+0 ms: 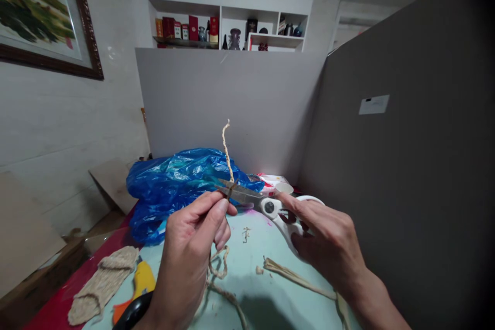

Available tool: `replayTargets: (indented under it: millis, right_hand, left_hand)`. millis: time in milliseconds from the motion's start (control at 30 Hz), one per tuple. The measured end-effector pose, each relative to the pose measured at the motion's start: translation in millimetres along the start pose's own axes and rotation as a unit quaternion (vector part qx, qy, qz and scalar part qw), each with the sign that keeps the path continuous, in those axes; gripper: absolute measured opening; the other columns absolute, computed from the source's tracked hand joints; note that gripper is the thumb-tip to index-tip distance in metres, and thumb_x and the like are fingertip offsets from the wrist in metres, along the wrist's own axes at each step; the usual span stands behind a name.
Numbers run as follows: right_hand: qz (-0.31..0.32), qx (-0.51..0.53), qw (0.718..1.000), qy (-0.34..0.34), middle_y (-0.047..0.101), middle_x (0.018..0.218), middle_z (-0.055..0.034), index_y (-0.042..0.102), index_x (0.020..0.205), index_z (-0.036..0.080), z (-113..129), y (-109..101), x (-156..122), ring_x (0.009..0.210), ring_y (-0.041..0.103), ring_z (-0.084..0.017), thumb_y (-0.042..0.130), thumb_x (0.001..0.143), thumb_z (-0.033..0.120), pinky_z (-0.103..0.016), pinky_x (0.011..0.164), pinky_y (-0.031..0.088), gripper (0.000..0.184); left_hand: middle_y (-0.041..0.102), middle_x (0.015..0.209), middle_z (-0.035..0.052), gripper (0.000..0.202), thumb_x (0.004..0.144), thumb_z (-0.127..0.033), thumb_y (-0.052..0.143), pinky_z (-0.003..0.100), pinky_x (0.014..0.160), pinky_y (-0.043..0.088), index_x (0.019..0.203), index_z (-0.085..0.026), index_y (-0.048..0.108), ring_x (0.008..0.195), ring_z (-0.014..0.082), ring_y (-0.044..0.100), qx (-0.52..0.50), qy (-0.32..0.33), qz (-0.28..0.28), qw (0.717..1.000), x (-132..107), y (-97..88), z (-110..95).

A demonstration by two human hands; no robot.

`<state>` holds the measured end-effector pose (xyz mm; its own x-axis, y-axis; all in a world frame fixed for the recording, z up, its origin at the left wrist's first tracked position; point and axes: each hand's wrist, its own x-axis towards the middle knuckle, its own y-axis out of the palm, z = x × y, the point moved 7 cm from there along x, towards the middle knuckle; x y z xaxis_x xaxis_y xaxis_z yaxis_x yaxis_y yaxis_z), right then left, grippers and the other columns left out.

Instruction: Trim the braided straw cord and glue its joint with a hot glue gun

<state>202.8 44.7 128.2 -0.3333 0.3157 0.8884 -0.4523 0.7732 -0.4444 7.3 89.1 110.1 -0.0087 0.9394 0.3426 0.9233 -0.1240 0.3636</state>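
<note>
Head view showed the left hand (193, 247) pinching a rough twisted cord (226, 149) upright between thumb and forefinger, above the pale green table (255, 299). The right hand (328, 242) was closed through white-handled steel scissors (270, 206), blades at the cord. Behind lay a crinkled blue plastic bag (170, 180), contents hidden.

Tabletop (253, 268): pale green surface with a red edge on the left.
Blue plastic bag (174, 180): crumpled, lying at the back of the tabletop against the grey partition.
Woven sandal (102, 283): beige, flat on the red edge at the left.
Glue gun (143, 279): yellow and orange, just beside the sandal.
White bowl (285, 187): at the back, near the bag.
Grey partition (232, 98): upright behind the tabletop; a second panel (406, 175) on the right carries a white label (373, 104).
Wall shelf (228, 26): red boxes, bottles and vases.
Framed picture (38, 10): upper left wall.
</note>
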Motion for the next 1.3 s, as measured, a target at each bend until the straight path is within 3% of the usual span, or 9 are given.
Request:
replayTargets:
  millis: [100,200,333,400,500,800,1033,1167,1300]
  right_hand:
    - [0.006,0.035,0.999,0.021,0.077,0.081,-0.0037,0.067,0.115,0.018,-2,2,-1,0.067,0.071,-0.016,0.048,0.069,-0.002,-0.024,0.059,0.053,0.054]
    - [0.031,0.168,0.973,0.154,0.074,0.077,-0.0025,0.070,0.106,0.020,-13,12,-1,0.062,0.067,-0.016,0.059,0.079,0.008,-0.024,0.054,0.050,0.031]
    - [0.039,0.397,0.824,0.402,0.064,0.059,0.0022,0.068,0.099,0.021,-27,37,-13,0.048,0.056,-0.013,0.077,0.078,0.034,-0.022,0.042,0.041,0.026]
    - [0.024,0.464,0.760,0.453,0.065,0.060,0.0027,0.066,0.097,0.021,-26,45,-16,0.048,0.055,-0.011,0.083,0.073,0.037,-0.021,0.043,0.041,0.033]
    - [-0.003,0.526,0.711,0.467,0.067,0.064,0.0036,0.065,0.093,0.022,-21,48,-14,0.050,0.057,-0.009,0.088,0.067,0.034,-0.021,0.049,0.045,0.037]
    - [-0.062,0.558,0.670,0.486,0.072,0.077,0.0004,0.063,0.097,0.021,-21,41,-15,0.065,0.064,-0.011,0.088,0.068,0.030,-0.018,0.050,0.044,0.039]
    - [-0.091,0.600,0.635,0.478,0.075,0.085,-0.0022,0.057,0.096,0.020,-23,40,-14,0.070,0.062,-0.011,0.086,0.070,0.024,-0.022,0.060,0.046,0.039]
    - [-0.087,0.606,0.632,0.475,0.072,0.080,0.0004,0.058,0.093,0.022,-21,39,-13,0.069,0.060,-0.013,0.084,0.069,0.027,-0.027,0.063,0.047,0.036]
    - [-0.079,0.613,0.629,0.471,0.072,0.082,0.0002,0.062,0.093,0.024,-17,43,-14,0.068,0.060,-0.015,0.083,0.069,0.031,-0.029,0.064,0.048,0.034]
  left_hand:
    - [0.065,0.070,0.0015,0.010,0.084,-0.021,0.073,0.020,0.045,0.033,0.078,-0.015,0.078,0.046,0.0040,0.041,-0.016,-0.006,-0.005,1.000,-1,2.1,-1]
    - [0.065,0.069,0.0023,0.008,0.081,-0.020,0.075,0.020,0.045,0.033,0.086,-0.015,0.081,0.048,0.0042,0.040,-0.034,-0.018,-0.008,0.999,-3,4.3,-4]
    - [0.063,0.066,0.0025,0.012,0.078,-0.022,0.078,0.018,0.043,0.028,0.087,-0.014,0.081,0.047,0.0034,0.035,-0.056,-0.055,0.003,0.997,-5,6.8,-6]
    - [0.063,0.065,0.0022,0.013,0.079,-0.022,0.077,0.017,0.042,0.025,0.087,-0.013,0.080,0.047,0.0028,0.032,-0.062,-0.090,0.028,0.994,-6,10.9,-2]
    - [0.062,0.065,0.0016,0.010,0.083,-0.021,0.073,0.016,0.042,0.024,0.087,-0.014,0.078,0.047,0.0028,0.028,-0.067,-0.141,0.064,0.986,-9,18.2,6]
    - [0.059,0.063,-0.0005,0.014,0.084,-0.029,0.072,0.019,0.044,0.017,0.091,-0.017,0.073,0.048,0.0046,0.022,-0.013,-0.240,0.142,0.960,-20,32.2,27]
    - [0.053,0.053,-0.0003,0.021,0.081,-0.039,0.072,0.023,0.046,0.021,0.078,-0.019,0.079,0.052,0.0108,0.038,0.199,-0.107,0.148,0.963,-9,28.4,26]
    - [0.063,0.062,0.0034,0.027,0.085,-0.041,0.068,0.022,0.046,0.022,0.086,-0.017,0.079,0.051,0.0097,0.033,0.099,-0.217,0.191,0.952,-17,33.8,37]
    - [0.069,0.074,0.0089,0.020,0.084,-0.030,0.071,0.019,0.056,0.038,0.087,-0.012,0.078,0.058,0.0101,0.044,-0.043,-0.334,0.190,0.922,-29,41.3,46]
